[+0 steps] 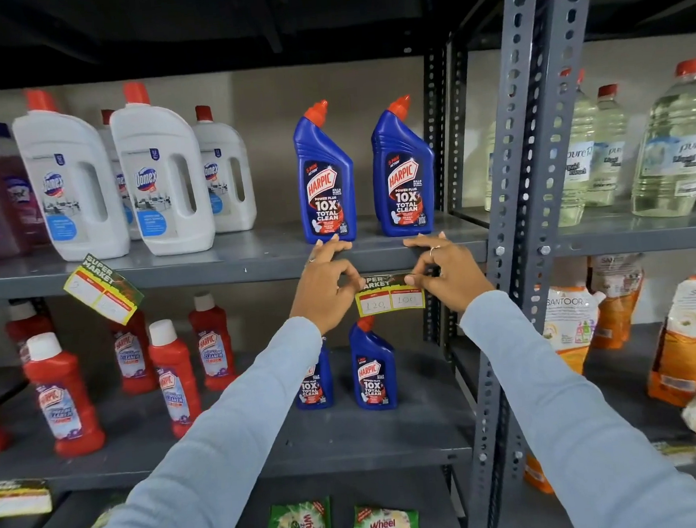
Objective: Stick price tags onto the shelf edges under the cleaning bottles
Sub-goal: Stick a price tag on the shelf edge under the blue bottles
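Note:
A yellow-edged price tag (390,300) with handwritten numbers hangs just below the grey shelf edge (230,269), under two blue Harpic bottles (325,178). My left hand (325,286) pinches the tag's top left corner, its fingertips resting on the shelf lip. My right hand (449,274) pinches the top right corner, with its index finger lying along the edge. Both thumbs press the tag's dark top strip from below. A second tag (102,289) sits tilted on the same edge, under the white Domex bottles (160,174).
A perforated grey upright post (529,208) stands just right of my right hand. Red Harpic bottles (63,394) and two more blue ones (373,366) fill the lower shelf. Another tag (19,498) sits on that shelf's edge at far left. Clear bottles and orange pouches occupy the right bay.

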The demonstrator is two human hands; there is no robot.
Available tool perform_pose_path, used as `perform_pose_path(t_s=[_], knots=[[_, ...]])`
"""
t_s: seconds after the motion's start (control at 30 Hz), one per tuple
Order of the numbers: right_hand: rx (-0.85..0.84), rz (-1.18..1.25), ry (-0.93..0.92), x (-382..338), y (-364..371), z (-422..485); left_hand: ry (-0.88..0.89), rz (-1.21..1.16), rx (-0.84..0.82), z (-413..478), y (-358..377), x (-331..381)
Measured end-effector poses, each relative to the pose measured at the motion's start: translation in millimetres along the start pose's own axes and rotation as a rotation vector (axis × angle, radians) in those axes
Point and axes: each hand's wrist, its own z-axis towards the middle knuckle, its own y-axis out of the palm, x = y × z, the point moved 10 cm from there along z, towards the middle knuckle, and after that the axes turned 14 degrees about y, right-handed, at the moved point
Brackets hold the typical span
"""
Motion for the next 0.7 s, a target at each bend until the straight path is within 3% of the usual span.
perform_pose_path(t_s=[0.4,0.7], knots=[[0.089,0.205,0.135,-3.1,-8.0,14.0,-0.11,-0.14,0.131,21.4,-18.9,-10.2],[0.153,0.258,0.209,4.3,-8.0,19.0,-0.189,-0.207,0.139,25.0,-17.7,-13.2]])
